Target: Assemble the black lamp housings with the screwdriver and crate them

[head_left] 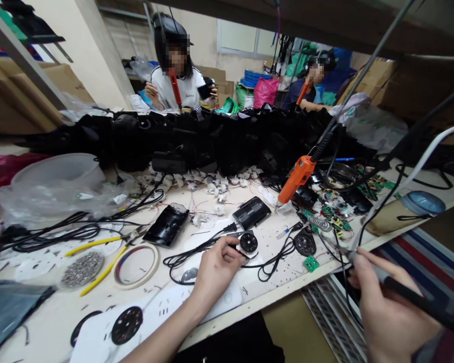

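Note:
My left hand (221,262) is closed, its fingertips pinching a small part with a round black slotted disc (248,243) on it, just above the table's front. My right hand (389,307) grips a soldering iron (380,275) by its grey handle. The iron's front end points towards a metal coil spring (320,223) on the right. A black power cord (287,252) lies coiled between the two hands. Beyond my left hand rest two black plastic housings, one dark and open (167,224), the other (251,213) near the cord's plug.
An orange electric screwdriver (297,179) hangs over the table. Yellow-handled cutters (106,247), a tape roll (136,265) and a dish of screws (82,268) lie left. Green circuit boards (335,217) pile up right. Black housings (227,138) form a heap behind; two people sit beyond.

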`<state>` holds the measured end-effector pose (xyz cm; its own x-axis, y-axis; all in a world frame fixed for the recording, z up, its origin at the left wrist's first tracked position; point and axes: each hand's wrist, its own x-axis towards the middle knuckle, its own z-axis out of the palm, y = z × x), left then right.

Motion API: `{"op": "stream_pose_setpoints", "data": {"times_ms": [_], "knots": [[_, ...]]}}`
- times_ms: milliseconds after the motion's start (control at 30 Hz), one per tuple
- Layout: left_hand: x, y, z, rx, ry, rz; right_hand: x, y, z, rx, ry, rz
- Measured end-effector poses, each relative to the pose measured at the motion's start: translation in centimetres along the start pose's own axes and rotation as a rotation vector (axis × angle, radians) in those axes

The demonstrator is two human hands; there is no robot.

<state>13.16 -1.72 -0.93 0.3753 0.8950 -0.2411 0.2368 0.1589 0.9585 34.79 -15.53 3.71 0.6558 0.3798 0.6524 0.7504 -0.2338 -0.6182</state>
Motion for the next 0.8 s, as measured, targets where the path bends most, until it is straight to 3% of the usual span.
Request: {"op": "stream_pose_setpoints", "data": {"times_ms": [100,200,267,500,667,800], "knots": [[0.0,0.2,-0.1,-0.031,-0.001,-0.016,-2.2,-1.4,-0.7,0.012,-0.170,-0.095],[0.0,0.1,-0.1,-0.050,-0.004,-0.015,-4.4,-2.7,0.0,0.132,-0.365,-0.258],[0.0,-0.1,-0.1,-0.058,-0.006,-0.009,-5.7,-3.4,0.8,0.213,-0.415,-0.312],[-0.1,-0.3,-0.2,-0.052,-0.024,0.000,-8.3,-4.7,2.2,0.334,-0.367,-0.133],[-0.1,0.0,-0.3,-0.060,-0.027,-0.016,-8.6,-4.5,2.9,0.338,-0.378,-0.187],[0.1,0.0,-0.3,-0.076,-0.027,-0.026,-9.2,-4.7,3.9,0.338,-0.290,-0.120]]}}
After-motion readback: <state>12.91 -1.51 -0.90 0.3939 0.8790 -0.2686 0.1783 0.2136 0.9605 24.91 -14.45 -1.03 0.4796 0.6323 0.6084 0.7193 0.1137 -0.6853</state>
